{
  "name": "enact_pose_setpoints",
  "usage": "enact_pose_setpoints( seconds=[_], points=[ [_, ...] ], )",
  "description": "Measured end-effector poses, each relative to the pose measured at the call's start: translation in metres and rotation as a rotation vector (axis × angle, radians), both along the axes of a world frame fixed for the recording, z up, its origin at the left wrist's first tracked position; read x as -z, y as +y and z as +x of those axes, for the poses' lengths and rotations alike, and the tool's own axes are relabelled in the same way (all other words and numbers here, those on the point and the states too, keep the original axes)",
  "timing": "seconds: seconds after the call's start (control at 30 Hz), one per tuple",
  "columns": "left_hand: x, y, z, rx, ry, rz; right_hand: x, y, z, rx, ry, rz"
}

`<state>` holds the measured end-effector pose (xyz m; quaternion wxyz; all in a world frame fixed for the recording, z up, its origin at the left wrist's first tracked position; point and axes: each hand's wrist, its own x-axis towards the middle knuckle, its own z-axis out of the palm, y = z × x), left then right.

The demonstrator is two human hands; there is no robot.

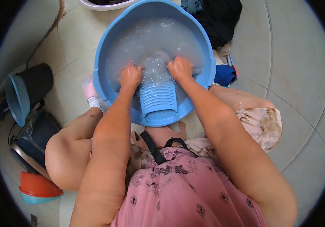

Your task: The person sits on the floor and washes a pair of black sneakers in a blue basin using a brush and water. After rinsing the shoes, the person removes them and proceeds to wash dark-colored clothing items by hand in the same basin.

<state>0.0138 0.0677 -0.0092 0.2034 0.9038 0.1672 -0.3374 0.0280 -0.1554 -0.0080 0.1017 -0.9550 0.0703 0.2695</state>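
A round blue plastic washtub (98, 54) stands in front of me, holding cloudy, sudsy water (151, 31). Its built-in ribbed washboard (158, 98) slopes down into the water on my side. My left hand (130, 75) is curled at the water's surface, left of the washboard's top. On the other side, my right hand (180, 68) is curled in the same way. The fingertips of both are hidden by the water. Between them the water is churned and bubbly; whether they grip a cloth beneath it cannot be told. Dark patches show in the water beside both wrists.
Dark clothes (219, 22) lie on the tiled floor beyond the tub's right rim, with a blue cloth (224, 75) nearer. A pale basin (108, 6) sits at the top. At left are a dark bucket (37, 78) and an orange basin (39, 184). My knees flank the tub.
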Motion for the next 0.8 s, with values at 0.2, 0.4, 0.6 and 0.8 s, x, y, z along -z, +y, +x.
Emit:
enact_pose_setpoints(
  seconds=[0.2, 0.4, 0.6, 0.8],
  points=[
    [0.019, -0.001, 0.006, 0.013, -0.039, 0.031, 0.005, -0.007, 0.012, 0.029, 0.015, 0.012],
    [-0.027, 0.001, 0.004, -0.016, -0.112, 0.065, -0.045, -0.007, 0.004, 0.126, 0.036, -0.006],
    [-0.068, 0.011, -0.012, -0.060, -0.244, 0.090, -0.080, -0.010, -0.027, 0.180, -0.046, -0.016],
    [-0.092, 0.021, -0.021, -0.055, -0.316, 0.092, -0.107, -0.009, -0.037, 0.112, -0.102, -0.046]
  ],
)
